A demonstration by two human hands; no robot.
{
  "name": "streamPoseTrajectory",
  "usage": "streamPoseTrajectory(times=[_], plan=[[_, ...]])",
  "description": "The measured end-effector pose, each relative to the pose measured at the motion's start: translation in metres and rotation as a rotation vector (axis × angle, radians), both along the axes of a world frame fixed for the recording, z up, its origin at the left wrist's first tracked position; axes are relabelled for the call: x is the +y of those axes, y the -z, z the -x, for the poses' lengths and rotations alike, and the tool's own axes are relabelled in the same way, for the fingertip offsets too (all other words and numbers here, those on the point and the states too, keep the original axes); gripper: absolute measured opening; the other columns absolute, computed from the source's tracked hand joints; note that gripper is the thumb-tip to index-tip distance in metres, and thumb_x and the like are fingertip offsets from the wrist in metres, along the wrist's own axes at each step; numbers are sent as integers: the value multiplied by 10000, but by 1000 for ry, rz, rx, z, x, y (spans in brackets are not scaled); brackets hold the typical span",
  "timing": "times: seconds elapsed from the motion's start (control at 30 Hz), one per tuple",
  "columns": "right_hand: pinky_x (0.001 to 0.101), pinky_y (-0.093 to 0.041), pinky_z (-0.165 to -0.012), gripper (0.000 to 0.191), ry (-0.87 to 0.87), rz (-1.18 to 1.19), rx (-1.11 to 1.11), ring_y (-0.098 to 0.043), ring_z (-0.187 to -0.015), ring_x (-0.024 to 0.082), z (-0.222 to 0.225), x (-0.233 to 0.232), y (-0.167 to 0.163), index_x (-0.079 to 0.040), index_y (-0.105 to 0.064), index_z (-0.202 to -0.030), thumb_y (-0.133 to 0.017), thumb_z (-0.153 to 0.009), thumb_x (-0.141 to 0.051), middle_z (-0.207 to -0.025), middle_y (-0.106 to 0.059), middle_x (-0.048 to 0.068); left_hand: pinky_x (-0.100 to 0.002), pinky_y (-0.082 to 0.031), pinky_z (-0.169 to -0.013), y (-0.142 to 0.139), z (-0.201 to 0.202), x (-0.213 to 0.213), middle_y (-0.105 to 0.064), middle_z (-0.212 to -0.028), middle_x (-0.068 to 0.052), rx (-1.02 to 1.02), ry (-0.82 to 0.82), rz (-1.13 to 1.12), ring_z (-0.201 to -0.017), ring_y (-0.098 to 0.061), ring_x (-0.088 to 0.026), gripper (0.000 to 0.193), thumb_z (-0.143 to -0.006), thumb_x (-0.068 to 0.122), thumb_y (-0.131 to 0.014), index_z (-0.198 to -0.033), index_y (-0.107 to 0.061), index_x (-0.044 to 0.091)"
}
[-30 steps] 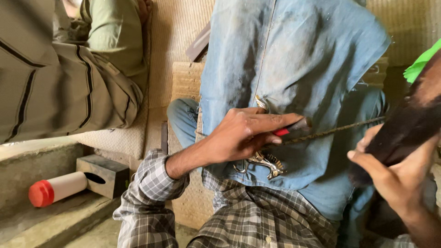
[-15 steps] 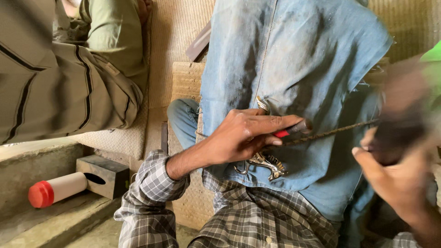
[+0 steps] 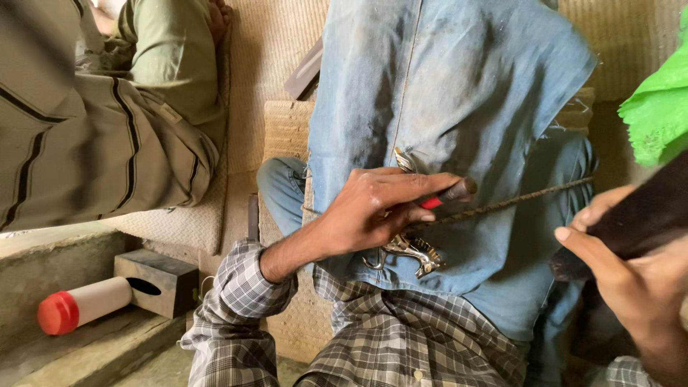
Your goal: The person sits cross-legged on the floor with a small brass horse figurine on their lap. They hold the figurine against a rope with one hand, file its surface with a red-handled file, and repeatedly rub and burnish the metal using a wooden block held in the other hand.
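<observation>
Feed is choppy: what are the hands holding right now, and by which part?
Left hand pins a small shiny metal figure on the denim cloth. Right hand grips the file's dark handle.

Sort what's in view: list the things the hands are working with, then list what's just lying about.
In hand:
- left hand pressing a metal ornament against the denim cloth
- thin twisted rod running across the cloth
- right hand gripping a dark handle

Lying about:
- white bottle with red cap
- dark block
- green cloth
- another person's clothes
</observation>
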State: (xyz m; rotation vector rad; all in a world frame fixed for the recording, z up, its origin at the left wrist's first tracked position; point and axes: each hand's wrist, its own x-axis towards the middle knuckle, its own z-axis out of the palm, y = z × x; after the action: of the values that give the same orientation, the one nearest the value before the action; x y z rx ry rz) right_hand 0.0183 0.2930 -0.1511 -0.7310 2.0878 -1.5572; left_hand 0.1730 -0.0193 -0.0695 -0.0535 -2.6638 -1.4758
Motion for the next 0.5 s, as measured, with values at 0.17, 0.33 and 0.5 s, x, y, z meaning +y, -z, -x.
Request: streamPoseTrajectory(times=[0.17, 0.33, 0.5], plan=[[313, -572, -790, 437, -139, -230, 236, -722, -852, 188, 10, -18, -11, 7, -616, -1193, -780, -790, -36, -1038, -727, 128, -371, -534, -719, -6, 3, 1, -756, -1051, -82, 8, -3, 35, -786, -661, -228, 527, -952, 135, -786, -1443, -594, 148], [349, -585, -834, 656, -126, -280, 341, -743, -936, 241, 11, -28, -15, -63, -586, -1451, -766, -821, -72, -1143, -727, 159, -381, -531, -730, -5, 6, -2, -728, -1027, -65, -34, -1, 37, -790, -658, -244, 532, -955, 134, -783, -1454, -601, 154], [404, -586, -839, 671, -123, -383, 478, -734, -937, 308, 13, -29, -16, -69, -585, -1423, -791, -784, -72, -1089, -724, 198, -357, -534, -724, 5, 4, -4, -772, -1138, -80, 31, 5, 20, -774, -623, -232, 512, -945, 127, -778, -1426, -602, 117]])
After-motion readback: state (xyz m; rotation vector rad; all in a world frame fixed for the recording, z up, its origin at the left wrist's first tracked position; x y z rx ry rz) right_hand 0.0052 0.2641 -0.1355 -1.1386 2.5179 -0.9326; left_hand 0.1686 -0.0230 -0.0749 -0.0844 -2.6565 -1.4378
